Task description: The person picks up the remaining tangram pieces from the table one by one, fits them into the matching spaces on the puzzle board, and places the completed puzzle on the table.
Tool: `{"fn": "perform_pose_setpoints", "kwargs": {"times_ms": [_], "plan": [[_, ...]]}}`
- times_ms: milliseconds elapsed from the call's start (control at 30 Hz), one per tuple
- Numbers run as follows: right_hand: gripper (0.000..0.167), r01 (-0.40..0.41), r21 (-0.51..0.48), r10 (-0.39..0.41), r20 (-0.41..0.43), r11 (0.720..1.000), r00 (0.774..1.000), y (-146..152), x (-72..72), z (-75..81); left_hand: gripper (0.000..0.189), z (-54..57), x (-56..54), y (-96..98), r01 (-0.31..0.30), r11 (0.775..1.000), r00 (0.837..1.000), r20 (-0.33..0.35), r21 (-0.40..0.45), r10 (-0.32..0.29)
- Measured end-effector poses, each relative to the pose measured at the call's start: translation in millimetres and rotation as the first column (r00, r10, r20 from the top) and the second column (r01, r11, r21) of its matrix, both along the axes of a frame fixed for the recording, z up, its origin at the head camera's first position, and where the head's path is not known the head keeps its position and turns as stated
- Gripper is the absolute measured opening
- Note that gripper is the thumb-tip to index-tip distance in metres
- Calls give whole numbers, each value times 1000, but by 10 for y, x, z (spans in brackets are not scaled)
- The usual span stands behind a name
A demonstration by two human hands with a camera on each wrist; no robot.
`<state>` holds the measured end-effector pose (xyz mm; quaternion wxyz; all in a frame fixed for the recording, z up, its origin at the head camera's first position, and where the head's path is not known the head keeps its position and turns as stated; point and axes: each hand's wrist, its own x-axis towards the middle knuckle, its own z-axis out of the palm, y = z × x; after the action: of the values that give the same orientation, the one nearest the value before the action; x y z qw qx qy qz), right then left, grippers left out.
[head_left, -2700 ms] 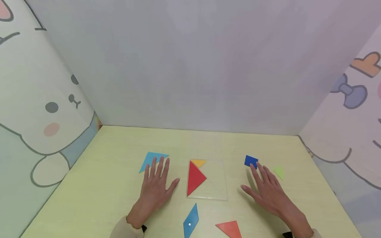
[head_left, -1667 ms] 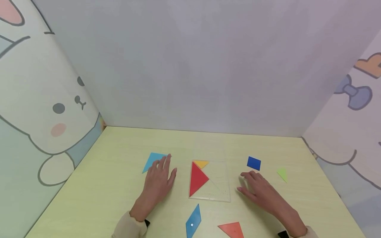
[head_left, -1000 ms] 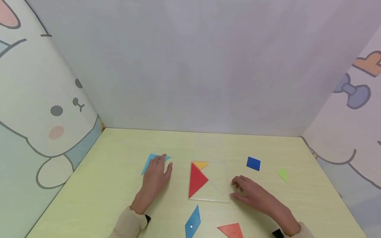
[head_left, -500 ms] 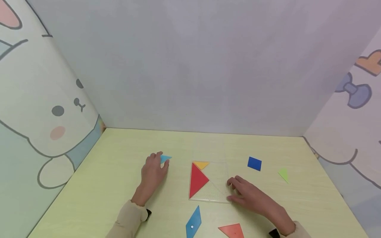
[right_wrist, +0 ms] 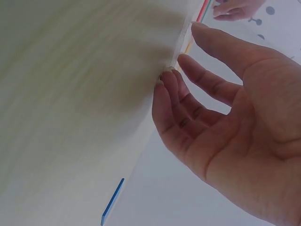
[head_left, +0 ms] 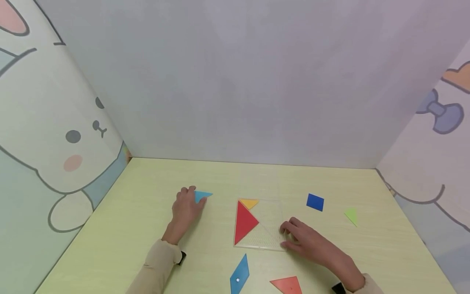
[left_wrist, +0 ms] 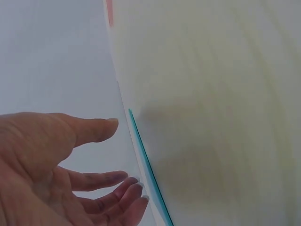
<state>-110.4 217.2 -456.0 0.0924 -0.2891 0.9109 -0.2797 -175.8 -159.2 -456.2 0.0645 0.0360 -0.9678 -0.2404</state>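
In the head view, my left hand [head_left: 185, 208] lies over a light blue triangle [head_left: 201, 196] at the left of the table, hiding much of it. Thumb and fingers are bent loosely and stand apart; the left wrist view has the fingertips [left_wrist: 136, 190] close to the edge of the light blue piece [left_wrist: 146, 165]. My right hand [head_left: 306, 241] is at the right rim of a clear square tray [head_left: 269, 234], thumb and fingers apart, fingertips [right_wrist: 162, 84] near the table surface. In the tray lie a red triangle [head_left: 244, 223] and a yellow triangle [head_left: 249, 203].
Toward the front edge are a blue parallelogram [head_left: 240, 271] with a white spot and a coral triangle [head_left: 288, 284]. Right of the tray lie a dark blue square [head_left: 315, 202] and a green triangle [head_left: 351, 216]. Walls stand behind and on both sides of the table [head_left: 110, 245].
My left hand has shifted left and drawn its fingers in over the light blue triangle. My right hand has moved from near the dark blue square leftward to the tray's rim.
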Motion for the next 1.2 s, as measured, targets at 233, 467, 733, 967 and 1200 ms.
{"fn": "perform_pose_setpoints", "kwargs": {"times_ms": [233, 467, 733, 967, 1200], "plan": [[20, -13, -29, 13, 7, 999, 1000, 5, 1, 7, 59, -20, -58, -69, -9, 1000, 998, 61, -11, 10], [21, 0, -22, 1, 42, 1000, 999, 7, 0, -1, 59, -39, -135, -138, -14, 999, 992, 128, -46, 20], [20, -3, -33, 4, 40, 999, 999, 18, -4, -19, 57, -23, -169, -190, 1, 1000, 989, 148, -28, 3], [20, 2, -33, 0, 43, 999, 999, 18, -4, -14, 58, 8, -184, -200, -19, 1000, 986, 163, -12, 21], [22, 16, -24, -15, 67, 1000, 998, 16, -8, -13, 62, 22, -187, -225, -34, 999, 986, 161, -10, 35]]}}
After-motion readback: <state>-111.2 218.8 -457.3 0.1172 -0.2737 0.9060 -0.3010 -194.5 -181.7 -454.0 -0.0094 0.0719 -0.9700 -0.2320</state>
